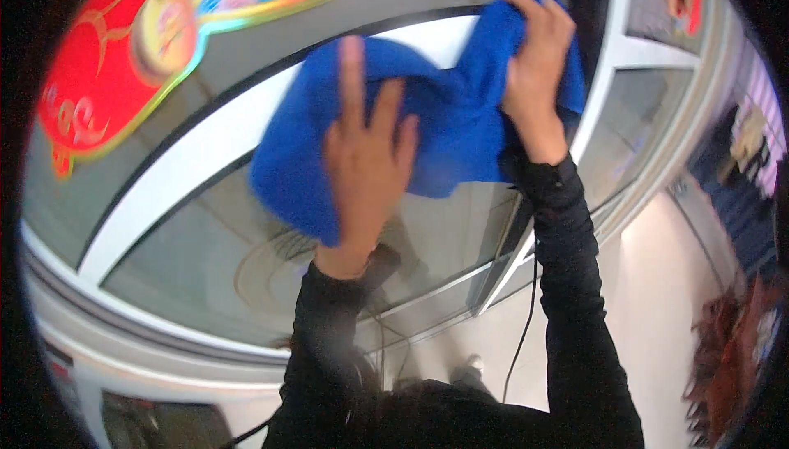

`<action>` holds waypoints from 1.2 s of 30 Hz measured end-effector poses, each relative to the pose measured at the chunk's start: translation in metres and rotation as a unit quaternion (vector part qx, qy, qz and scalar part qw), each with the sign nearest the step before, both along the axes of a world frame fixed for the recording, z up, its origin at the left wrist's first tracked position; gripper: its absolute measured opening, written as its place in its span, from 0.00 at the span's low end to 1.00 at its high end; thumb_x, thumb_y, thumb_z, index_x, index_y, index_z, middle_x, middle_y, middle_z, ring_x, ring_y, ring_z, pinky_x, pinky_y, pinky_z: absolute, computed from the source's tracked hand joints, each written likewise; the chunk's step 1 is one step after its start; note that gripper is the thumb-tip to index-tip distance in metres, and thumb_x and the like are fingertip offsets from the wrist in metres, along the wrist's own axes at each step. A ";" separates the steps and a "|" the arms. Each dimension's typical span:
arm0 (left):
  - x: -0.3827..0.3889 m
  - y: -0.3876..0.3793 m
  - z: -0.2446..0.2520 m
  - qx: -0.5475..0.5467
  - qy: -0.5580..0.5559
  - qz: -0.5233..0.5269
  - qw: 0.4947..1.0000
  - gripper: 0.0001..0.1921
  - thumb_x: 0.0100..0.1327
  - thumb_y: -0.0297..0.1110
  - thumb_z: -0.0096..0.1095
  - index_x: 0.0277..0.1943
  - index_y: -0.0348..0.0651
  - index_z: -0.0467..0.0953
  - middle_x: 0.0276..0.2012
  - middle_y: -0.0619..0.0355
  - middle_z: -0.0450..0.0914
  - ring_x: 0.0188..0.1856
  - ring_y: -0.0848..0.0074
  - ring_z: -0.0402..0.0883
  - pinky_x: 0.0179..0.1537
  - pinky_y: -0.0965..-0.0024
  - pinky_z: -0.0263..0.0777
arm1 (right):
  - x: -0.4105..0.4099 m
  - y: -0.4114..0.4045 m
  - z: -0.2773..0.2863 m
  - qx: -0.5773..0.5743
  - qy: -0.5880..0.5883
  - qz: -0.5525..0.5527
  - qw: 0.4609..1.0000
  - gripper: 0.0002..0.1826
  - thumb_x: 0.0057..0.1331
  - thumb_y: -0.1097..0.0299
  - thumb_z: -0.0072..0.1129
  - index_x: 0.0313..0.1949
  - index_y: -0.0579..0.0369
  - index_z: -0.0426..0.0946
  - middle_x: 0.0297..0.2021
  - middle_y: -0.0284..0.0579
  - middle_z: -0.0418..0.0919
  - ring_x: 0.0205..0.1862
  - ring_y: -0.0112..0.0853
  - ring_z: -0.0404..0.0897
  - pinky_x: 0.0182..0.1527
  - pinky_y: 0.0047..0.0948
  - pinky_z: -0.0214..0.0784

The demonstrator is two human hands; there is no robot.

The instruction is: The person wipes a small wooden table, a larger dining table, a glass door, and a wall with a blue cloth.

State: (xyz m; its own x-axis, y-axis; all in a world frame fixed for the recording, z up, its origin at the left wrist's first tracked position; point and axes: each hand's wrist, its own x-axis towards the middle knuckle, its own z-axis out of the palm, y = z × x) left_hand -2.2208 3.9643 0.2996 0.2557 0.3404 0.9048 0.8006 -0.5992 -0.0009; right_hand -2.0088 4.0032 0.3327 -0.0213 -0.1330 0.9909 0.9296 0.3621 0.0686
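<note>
A blue cloth (296, 141) is spread against the white crossbar (191, 135) of a glass door and covers part of the pane below it. My left hand (367, 159) lies on the cloth with its fingers apart, pressing it rather than gripping it. At the right, my right hand (539, 73) grips a bunched part of the same cloth near the door's upright edge. The fingers' inner side is hidden, and both hands are slightly blurred.
A red and gold festive decoration (117, 73) is stuck to the upper left glass. White frame uprights (607, 73) stand at the right. A black cable (524, 332) hangs by my right arm. Clothes (727, 350) hang at the far right, above a pale floor (647, 301).
</note>
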 end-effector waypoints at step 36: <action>-0.390 -0.074 -0.393 -0.266 -0.128 0.215 0.931 0.28 0.72 0.42 0.40 0.41 0.12 0.65 0.66 0.18 0.36 0.67 0.28 0.48 0.65 0.42 0.49 | -0.308 -0.086 -0.386 -0.467 -0.135 0.051 0.872 0.25 0.58 0.63 0.59 0.57 0.41 0.72 0.40 0.43 0.74 0.46 0.44 0.72 0.63 0.59 0.51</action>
